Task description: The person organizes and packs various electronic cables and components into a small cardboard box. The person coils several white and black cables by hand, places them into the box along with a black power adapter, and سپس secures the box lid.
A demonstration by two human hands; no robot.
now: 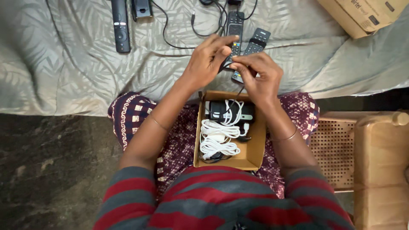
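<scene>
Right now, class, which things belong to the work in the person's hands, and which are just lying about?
In hand:
left hand
right hand
thin black cable
open brown cardboard box
coiled white cable

Lying about:
long black remote
two black remotes
large brown carton

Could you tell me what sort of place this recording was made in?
Probably a home, likely a bedroom: a leaf-patterned bedsheet strewn with remote controls, a plastic chair alongside, and a cardboard box of cables on the person's lap.
</scene>
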